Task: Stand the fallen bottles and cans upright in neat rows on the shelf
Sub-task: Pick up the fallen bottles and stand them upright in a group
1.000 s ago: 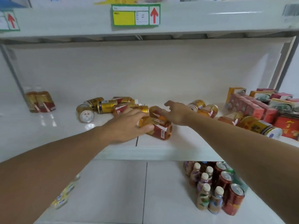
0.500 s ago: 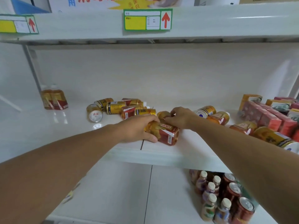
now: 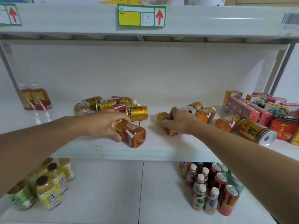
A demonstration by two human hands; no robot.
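My left hand [image 3: 103, 125] grips an amber tea bottle [image 3: 131, 135] with a red and gold label, lying on its side near the front edge of the white shelf [image 3: 155, 149]. My right hand [image 3: 181, 122] is closed around a second fallen amber bottle [image 3: 163, 120] a little to the right. Behind the left hand lies a heap of gold cans [image 3: 105, 105] and bottles on their sides. More fallen cans and bottles [image 3: 205, 113] lie right of my right hand, with a big gold can [image 3: 254, 130] beyond. Two bottles [image 3: 34, 98] stand upright at far left.
Red and orange drink cartons [image 3: 252, 107] crowd the shelf's right end. The upper shelf [image 3: 210, 20] with its price tag hangs overhead. Below, yellow bottles [image 3: 48, 186] stand at left, and small bottles with red cans [image 3: 212, 186] at right.
The two bottles, touching in the middle before, are now apart: my left hand drew one leftward and forward, my right hand drew the other to the right. The camera tilted down.
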